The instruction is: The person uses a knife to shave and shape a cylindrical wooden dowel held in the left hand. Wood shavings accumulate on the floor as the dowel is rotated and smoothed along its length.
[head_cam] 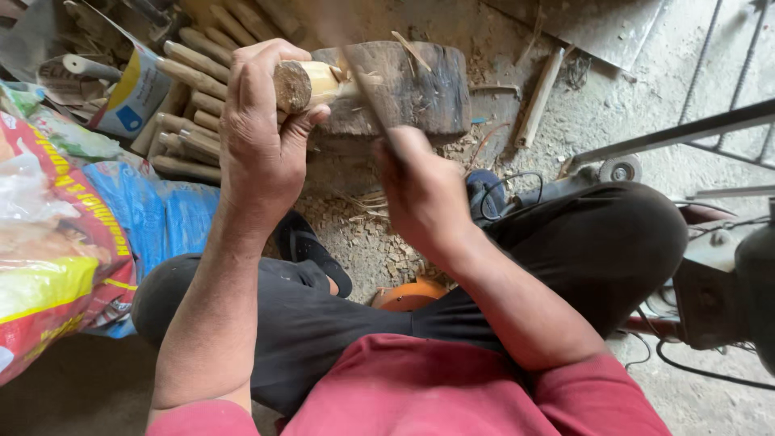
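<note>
Wooden stick (pixel 305 84): clasped in the left hand (pixel 262 133), fingers wrapped around it, its cut end facing the camera, its far end resting on the chopping block (pixel 412 89).
Right hand (pixel 421 192): fingers closed on a blade (pixel 367 89), blurred, just right of the left fingers.
Chips (pixel 367 238): on the floor below both hands.
Stick pile (pixel 190 97): left of the left fingers.

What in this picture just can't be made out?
All in the head view:
- Tool in the right hand: motion blur smears it into a streak; its kind cannot be told.
- Wooden peg: the left hand wraps it, hiding its length.
- Chopping block: its near side is behind the peg and the blurred tool.
- Machine at right: cut off by the frame edge.
</note>
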